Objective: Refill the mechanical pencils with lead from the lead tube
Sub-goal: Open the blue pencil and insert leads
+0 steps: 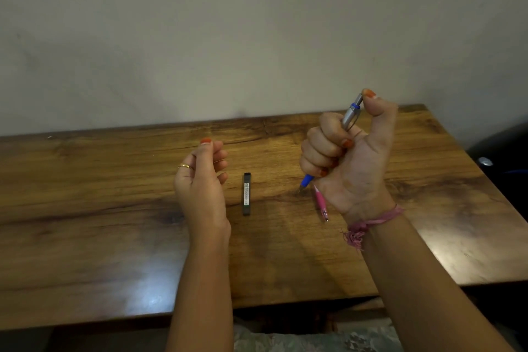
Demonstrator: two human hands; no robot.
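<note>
Blue-and-silver pencil (347,123) is fisted in the right hand (348,157), thumb on the clicker, tip just above the desk (114,208), so over-clicking could snap lead, while the left hand (201,177) hovers loosely curled, holding nothing, beside the lead tube (247,193) mid-desk.

The only print in view is a pale label with small dark lines on the side of the lead tube (247,193) lying on the table (114,208), and its lettering is too small and blurred to read, so no text can be made out.
</note>
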